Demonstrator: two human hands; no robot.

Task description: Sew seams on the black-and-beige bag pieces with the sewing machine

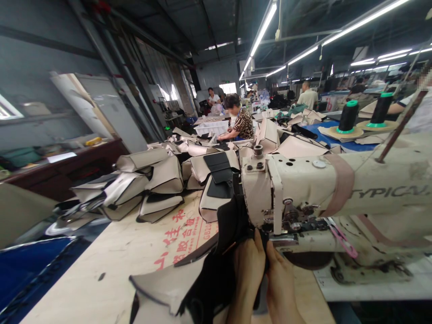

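Observation:
My left hand [248, 270] and my right hand [281, 283] lie side by side at the bottom middle, both pressing on a black fabric piece [222, 252] with a beige leather panel [165, 283] attached. The fingertips reach up to the needle area of a beige sewing machine [337, 189] marked "TYPICAL". The black piece runs under the machine head and stands up behind it. The needle itself is hidden by the machine head.
A plywood table [128, 256] with red printing carries a heap of beige and black sewn pieces [148, 184] at its far side. Thread cones [348, 117] stand behind the machine. Other people [240, 122] work at tables further back. Blue cloth [30, 270] lies left.

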